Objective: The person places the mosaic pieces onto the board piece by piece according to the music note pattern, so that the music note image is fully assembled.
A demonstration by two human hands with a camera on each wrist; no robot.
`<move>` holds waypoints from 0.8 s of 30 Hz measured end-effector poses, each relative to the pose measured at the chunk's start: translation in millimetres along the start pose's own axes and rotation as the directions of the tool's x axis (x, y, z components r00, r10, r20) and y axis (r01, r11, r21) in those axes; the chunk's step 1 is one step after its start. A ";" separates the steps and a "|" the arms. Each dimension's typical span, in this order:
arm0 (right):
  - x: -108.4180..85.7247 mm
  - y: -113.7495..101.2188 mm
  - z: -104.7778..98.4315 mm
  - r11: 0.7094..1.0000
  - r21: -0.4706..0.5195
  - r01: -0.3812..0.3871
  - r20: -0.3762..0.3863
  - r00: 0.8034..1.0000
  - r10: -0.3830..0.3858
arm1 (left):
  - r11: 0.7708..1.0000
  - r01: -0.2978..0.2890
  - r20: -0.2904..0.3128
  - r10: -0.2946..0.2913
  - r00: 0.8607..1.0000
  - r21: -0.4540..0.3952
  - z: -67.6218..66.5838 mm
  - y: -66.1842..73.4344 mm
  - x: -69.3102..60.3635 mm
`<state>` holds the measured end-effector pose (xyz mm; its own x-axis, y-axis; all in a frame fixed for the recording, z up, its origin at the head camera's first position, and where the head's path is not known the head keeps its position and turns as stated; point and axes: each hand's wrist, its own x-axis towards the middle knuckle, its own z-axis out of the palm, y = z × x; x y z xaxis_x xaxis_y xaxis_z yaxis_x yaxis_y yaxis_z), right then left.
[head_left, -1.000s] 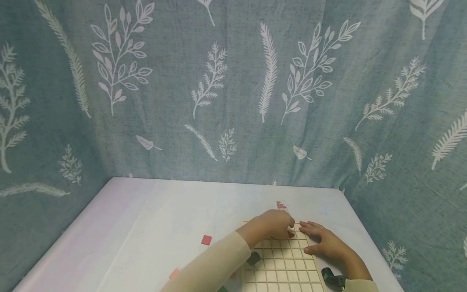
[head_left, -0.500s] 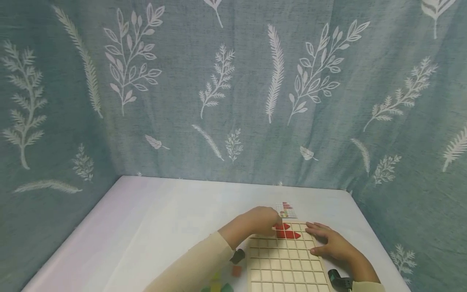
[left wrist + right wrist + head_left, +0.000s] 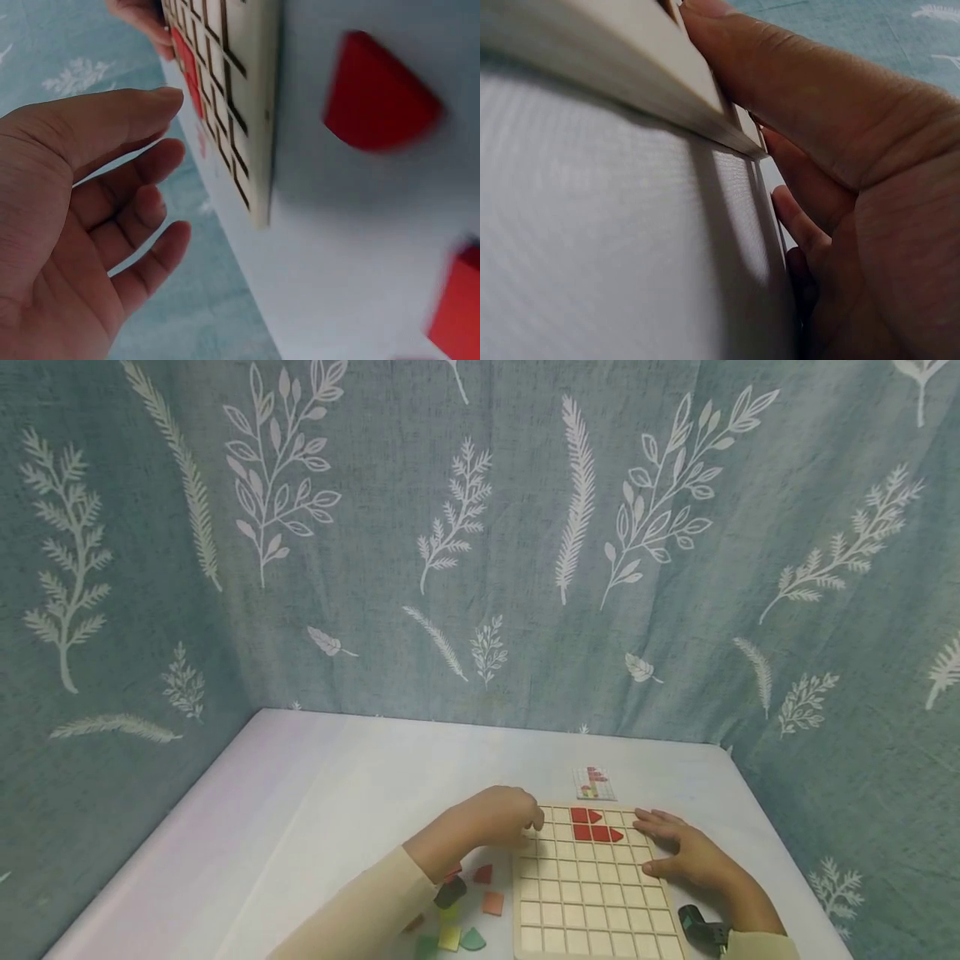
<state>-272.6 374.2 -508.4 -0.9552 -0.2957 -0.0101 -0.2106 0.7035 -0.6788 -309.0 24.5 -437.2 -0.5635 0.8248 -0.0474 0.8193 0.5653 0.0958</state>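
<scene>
A pale wooden grid board [image 3: 572, 893] lies on the white table. Red tiles [image 3: 592, 832] sit in its two far rows, each row ending in a point on the right. My left hand [image 3: 501, 817] hovers over the board's far left corner. In the left wrist view its fingers [image 3: 154, 259] are loosely bent, with nothing between them and the thumb. My right hand [image 3: 692, 857] rests on the board's right edge, thumb on top and fingers spread. From the right wrist, the thumb [image 3: 780, 75] is seen lying on the board's rim.
Left of the board lie loose tiles: a red quarter-round one [image 3: 483, 874], an orange square [image 3: 492, 903], a yellow one [image 3: 450, 937] and a green one [image 3: 473, 939]. A small printed pattern card [image 3: 595, 783] lies beyond the board. A patterned curtain [image 3: 525, 552] hangs behind the table.
My left hand has drawn back leftward from the red tiles, uncovering both red rows and more of the loose tiles. My right hand stays at the board's edge. The head view has shifted slightly.
</scene>
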 end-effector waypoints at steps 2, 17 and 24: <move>0.1 -0.1 0.4 1.000 -0.006 0.008 0.006 1.000 -0.008 | 1.000 0.007 -0.015 -0.007 1.000 -0.008 2.1 -4.8 -11.1; -4.3 -8.1 -1.5 1.000 -0.012 0.014 0.005 1.000 -0.014 | 0.944 0.312 0.080 -0.304 0.949 -0.108 5.6 -25.5 -77.7; -3.5 -8.9 -1.0 1.000 -0.007 0.014 0.012 1.000 -0.014 | 0.908 0.382 0.172 -0.354 0.919 -0.171 16.5 -32.3 -95.8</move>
<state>-267.6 369.6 -501.6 -0.9496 -0.3133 -0.0093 -0.2256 0.7039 -0.6736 -279.7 -72.5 -452.1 -0.7901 0.5603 -0.2488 0.5105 0.8260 0.2391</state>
